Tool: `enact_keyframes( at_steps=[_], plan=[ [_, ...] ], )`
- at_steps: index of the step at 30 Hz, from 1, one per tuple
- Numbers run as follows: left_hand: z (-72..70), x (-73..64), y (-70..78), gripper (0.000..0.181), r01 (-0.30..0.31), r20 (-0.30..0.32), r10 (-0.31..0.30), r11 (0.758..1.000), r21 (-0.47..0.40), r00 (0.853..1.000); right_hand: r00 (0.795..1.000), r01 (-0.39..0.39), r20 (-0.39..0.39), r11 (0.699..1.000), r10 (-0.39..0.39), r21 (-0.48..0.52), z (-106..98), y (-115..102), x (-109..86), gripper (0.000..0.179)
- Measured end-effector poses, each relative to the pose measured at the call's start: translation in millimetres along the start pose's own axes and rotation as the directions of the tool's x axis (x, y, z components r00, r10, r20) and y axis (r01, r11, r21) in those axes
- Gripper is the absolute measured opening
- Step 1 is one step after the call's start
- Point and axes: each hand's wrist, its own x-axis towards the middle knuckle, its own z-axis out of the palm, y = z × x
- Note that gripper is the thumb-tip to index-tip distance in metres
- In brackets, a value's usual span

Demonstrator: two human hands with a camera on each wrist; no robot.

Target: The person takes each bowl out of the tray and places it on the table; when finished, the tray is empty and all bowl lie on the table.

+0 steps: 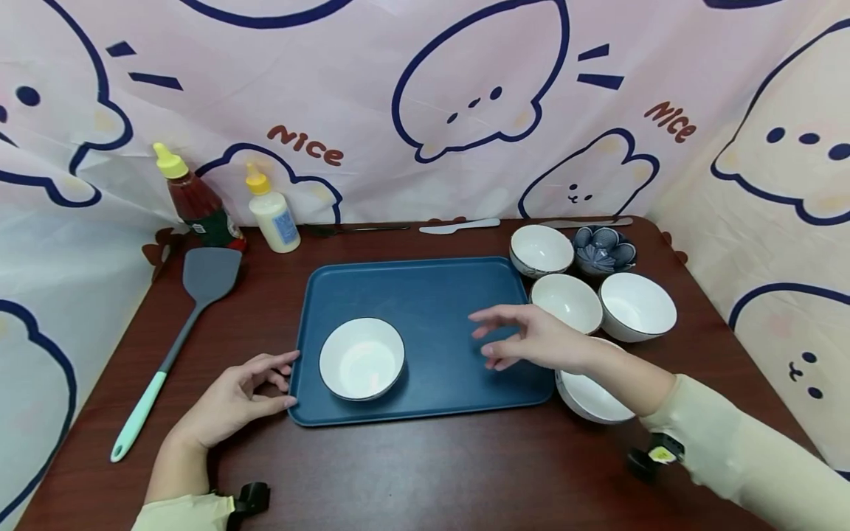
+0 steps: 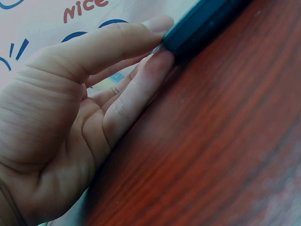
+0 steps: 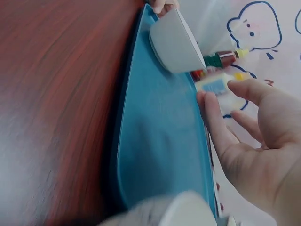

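On the left half of the blue rectangular tray [image 1: 432, 295] sits a white bowl [image 1: 361, 359] with a dark rim. My left hand [image 1: 232, 394] is at the tray's left edge, thumb and forefinger touching it at two spots; the left wrist view shows these fingertips against the tray's edge [image 2: 197, 28]. Above the tray's right half hovers my right hand [image 1: 531, 339], fingers loosely bent and apart, nothing between them. In the right wrist view the same hand [image 3: 254, 127] is clear of the bowl [image 3: 174, 44].
Several white bowls [image 1: 639, 306] stand right of the tray, near a dark patterned bowl [image 1: 604, 251]. A grey spatula [image 1: 189, 324] lies left. Behind are a red sauce bottle [image 1: 202, 206], a pale yellow-capped bottle [image 1: 275, 217] and a light-coloured knife [image 1: 458, 226].
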Motion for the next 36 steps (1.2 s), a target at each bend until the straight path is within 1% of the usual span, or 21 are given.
enact_keyframes(
  at_steps=[3, 7, 11, 16, 20, 25, 29, 33, 36],
  plan=[
    [-0.3, -0.5, 0.4, 0.061, -0.001, -0.003, 0.001, 1.0, 0.001, 1.0, 1.0, -0.02, 0.004, 0.998, 0.02, 0.054, 9.6, -4.9, 15.4, 0.061],
    [1.2, -0.1, 2.4, 0.061, 0.007, -0.007, -0.007, 1.0, 0.005, 1.0, 0.999, -0.039, 0.038, 0.993, 0.035, 0.108, 22.9, -9.3, 30.8, 0.062],
    [1.3, 0.6, 2.4, 0.061, 0.01, -0.007, -0.01, 1.0, 0.01, 1.0, 0.996, -0.06, 0.076, 0.991, 0.051, 0.119, 35.4, -12.6, 43.6, 0.063],
    [0.0, 0.4, 1.4, 0.061, 0.006, -0.01, -0.006, 1.0, 0.011, 1.0, 0.993, -0.091, 0.081, 0.986, 0.08, 0.142, 48.9, -18.2, 60.6, 0.064],
    [-0.1, -0.7, 1.3, 0.061, 0.013, -0.011, -0.013, 1.0, 0.012, 1.0, 0.991, -0.114, 0.092, 0.977, 0.099, 0.181, 58.4, -21.5, 72.2, 0.063],
    [0.6, -1.4, 1.4, 0.061, 0.027, -0.013, -0.027, 1.0, 0.013, 1.0, 0.986, -0.149, 0.103, 0.961, 0.128, 0.232, 69.7, -25.6, 81.3, 0.058],
    [-0.1, -0.9, 1.3, 0.061, 0.025, -0.01, -0.025, 1.0, 0.01, 1.0, 0.985, -0.16, 0.102, 0.959, 0.14, 0.234, 77.1, -29.5, 86.1, 0.057],
    [-0.4, -0.6, 1.1, 0.062, 0.023, -0.007, -0.023, 1.0, 0.004, 1.0, 0.983, -0.176, 0.097, 0.957, 0.158, 0.23, 81.8, -29.5, 90.6, 0.058],
    [-0.1, -0.8, 1.3, 0.062, 0.024, -0.004, -0.024, 1.0, -0.003, 1.0, 0.978, -0.202, 0.111, 0.945, 0.178, 0.258, 84.8, -27.9, 92.4, 0.06]
  ],
)
